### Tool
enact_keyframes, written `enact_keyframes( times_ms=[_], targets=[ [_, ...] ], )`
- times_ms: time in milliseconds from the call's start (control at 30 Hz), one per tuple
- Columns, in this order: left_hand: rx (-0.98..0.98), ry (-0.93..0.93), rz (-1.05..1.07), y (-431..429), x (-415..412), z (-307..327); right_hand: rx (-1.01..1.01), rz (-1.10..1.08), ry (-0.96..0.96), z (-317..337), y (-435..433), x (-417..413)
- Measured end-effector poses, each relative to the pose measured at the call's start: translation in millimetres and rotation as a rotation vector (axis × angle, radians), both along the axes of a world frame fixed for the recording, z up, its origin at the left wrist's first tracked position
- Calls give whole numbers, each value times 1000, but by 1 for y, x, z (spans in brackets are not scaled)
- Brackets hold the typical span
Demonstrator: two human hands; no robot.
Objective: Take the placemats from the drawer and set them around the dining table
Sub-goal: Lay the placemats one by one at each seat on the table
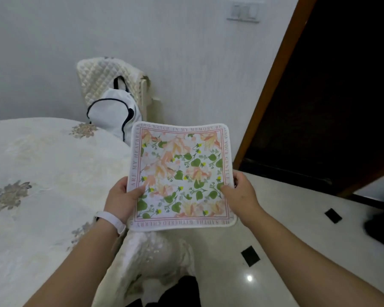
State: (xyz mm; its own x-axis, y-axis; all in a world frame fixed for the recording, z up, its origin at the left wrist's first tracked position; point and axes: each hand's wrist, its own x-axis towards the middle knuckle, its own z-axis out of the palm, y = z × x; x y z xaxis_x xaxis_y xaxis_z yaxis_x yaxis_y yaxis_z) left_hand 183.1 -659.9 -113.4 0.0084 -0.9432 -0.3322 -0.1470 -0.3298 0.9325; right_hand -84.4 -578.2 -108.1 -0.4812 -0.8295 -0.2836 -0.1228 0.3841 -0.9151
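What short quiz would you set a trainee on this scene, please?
1. True or false: the floral placemat lies flat on the table.
2. What sits on the chair? A a white bag; B a stack of plates; C a vase.
3. How many hands grip the placemat?
Key: 1 false, it is held up in the air. 2 A. 3 two: the left hand and the right hand pinch its side edges.

place: home dining room; cues: clothed table (42,162); quilted chair (93,80); tiled floor (275,240)
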Motion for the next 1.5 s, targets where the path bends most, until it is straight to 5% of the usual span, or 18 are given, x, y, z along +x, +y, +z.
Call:
enact_keyframes(
  times_ms=[367,733,1267,1500],
  targets=[
    [103,136,-51,-184,-74,-27,85,-29,98,9,-173,-70],
    [171,197,58,-254,-111,-33,114,41,103,5,-267,-117],
    [99,95,442,-337,-184,-6,85,536,13,-11,-478,-201],
    [103,78,683,-331,-178,3,101,789,1,-13,-535,-175]
  ],
)
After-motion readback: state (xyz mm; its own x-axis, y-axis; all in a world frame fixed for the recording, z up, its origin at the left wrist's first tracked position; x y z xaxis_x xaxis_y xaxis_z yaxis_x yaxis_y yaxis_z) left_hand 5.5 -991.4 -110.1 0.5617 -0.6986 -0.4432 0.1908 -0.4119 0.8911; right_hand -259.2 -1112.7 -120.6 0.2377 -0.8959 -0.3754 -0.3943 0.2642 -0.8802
